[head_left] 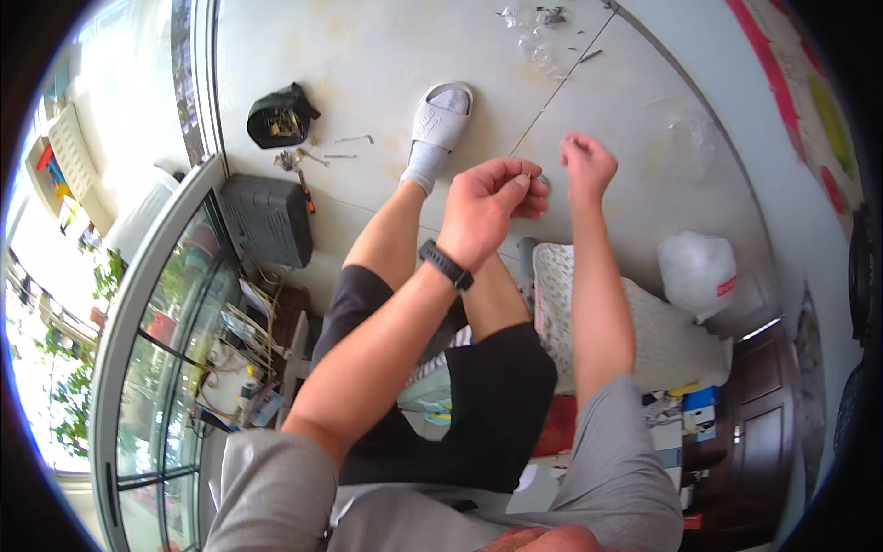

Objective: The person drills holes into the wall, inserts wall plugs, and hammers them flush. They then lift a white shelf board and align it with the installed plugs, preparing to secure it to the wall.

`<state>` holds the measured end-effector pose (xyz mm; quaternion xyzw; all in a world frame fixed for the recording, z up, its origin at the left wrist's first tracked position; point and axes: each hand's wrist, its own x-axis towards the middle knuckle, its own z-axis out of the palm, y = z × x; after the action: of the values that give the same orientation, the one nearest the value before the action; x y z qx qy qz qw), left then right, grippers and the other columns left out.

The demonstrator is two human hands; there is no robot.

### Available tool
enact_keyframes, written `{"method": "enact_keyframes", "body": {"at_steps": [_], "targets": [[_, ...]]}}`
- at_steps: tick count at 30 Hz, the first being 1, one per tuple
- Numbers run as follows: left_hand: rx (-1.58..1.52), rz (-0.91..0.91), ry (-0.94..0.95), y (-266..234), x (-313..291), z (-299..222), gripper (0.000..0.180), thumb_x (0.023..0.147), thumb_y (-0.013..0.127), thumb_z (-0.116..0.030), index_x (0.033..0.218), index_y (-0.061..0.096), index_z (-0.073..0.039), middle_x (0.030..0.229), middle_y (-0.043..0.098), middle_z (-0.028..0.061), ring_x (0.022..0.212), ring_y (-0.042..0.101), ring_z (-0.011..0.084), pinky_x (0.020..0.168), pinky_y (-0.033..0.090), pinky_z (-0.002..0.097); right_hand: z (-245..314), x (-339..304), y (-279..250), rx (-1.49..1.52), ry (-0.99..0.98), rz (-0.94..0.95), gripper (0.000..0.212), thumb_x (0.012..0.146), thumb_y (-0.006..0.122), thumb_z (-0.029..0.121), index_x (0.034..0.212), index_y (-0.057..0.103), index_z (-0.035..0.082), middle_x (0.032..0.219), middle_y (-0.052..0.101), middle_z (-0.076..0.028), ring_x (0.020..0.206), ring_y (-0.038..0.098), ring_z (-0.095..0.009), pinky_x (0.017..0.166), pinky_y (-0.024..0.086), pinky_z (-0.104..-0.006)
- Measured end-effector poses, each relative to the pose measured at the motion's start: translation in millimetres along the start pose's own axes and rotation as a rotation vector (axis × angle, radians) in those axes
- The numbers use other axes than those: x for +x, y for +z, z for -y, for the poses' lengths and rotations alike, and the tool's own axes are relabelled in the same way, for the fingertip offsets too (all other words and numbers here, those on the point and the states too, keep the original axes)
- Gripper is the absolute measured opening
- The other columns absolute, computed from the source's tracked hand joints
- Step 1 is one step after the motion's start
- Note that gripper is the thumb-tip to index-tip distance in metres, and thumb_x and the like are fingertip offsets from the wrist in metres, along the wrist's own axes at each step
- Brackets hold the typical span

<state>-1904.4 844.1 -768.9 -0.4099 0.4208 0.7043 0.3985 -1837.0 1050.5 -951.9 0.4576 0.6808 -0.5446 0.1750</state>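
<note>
My left hand (487, 207), with a black watch (445, 264) on its wrist, is raised in front of me. Its thumb and fingers are pinched together, and a small grey piece (543, 181) shows at the fingertips, too small to name. To the right of it, a short gap away, my right hand (590, 167) is held up with curled fingers. Whatever lies inside that hand, if anything, is hidden. Beneath both hands is the tiled floor, with my left foot in a light slipper (442, 118).
On the floor at left are a black bag (280, 118) of small parts, hex keys (354, 140), a screwdriver (306, 191) and a grey tool case (267, 221). Clear plastic bags and screws lie at the top. A white plastic bag (697, 267) stands right, near a cloth-covered piece (635, 317).
</note>
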Motion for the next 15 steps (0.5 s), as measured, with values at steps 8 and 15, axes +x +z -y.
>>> {"method": "enact_keyframes", "body": {"at_steps": [8,15], "targets": [[-0.209,0.155,0.095,-32,-150,6,0.039,0.111,0.050,-0.030,0.124,0.063,0.005,0.113,0.071,0.0165,0.103,0.072,0.0252,0.096,0.058,0.0394,211,-317,-57,0.080,-0.020,0.117,0.018,0.092,0.074,-0.002,0.107,0.073,-0.010,0.093,0.073,-0.010,0.081,0.070,-0.018,0.080,0.058,-0.0305],[-0.627,0.317,0.398,-61,-410,-6,0.062,0.112,0.037,-0.048,0.133,0.057,0.006,0.125,0.067,0.0217,0.118,0.066,0.0322,0.107,0.052,0.0449,309,-515,-49,-0.054,-0.519,0.524,0.018,0.092,0.071,-0.008,0.109,0.074,-0.006,0.113,0.070,-0.014,0.099,0.069,-0.019,0.086,0.058,-0.0308]]}}
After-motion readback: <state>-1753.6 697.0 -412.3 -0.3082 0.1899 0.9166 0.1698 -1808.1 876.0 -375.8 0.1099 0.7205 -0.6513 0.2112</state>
